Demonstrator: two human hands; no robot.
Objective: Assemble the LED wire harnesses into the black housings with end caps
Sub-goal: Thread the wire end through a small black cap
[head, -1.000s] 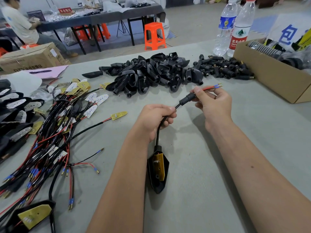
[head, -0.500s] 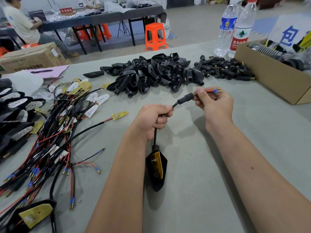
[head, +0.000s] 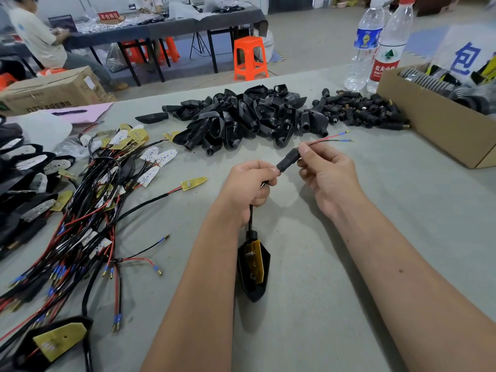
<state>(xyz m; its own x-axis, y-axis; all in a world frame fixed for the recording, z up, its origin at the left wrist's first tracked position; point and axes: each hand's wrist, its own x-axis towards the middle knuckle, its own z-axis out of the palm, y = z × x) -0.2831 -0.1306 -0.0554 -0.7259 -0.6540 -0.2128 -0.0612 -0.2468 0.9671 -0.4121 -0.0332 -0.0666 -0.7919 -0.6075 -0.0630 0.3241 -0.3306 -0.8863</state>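
Observation:
My left hand grips a black cable, and a black housing with a yellow LED board inside hangs from it onto the table. My right hand pinches a black end cap threaded on the same cable, right against my left fingers. Beyond the cap, the red and black wire ends with blue terminals stick out to the right. A pile of empty black housings lies behind my hands, and a heap of end caps sits to its right. Loose wire harnesses are tangled at the left.
An open cardboard box stands at the right edge, two water bottles behind it. Finished housings lie at far left, another at bottom left. A person sits at a far table; an orange stool stands on the floor.
My right hand has slid the end cap down the cable toward my left hand. More of the red and black wire ends now shows beyond it.

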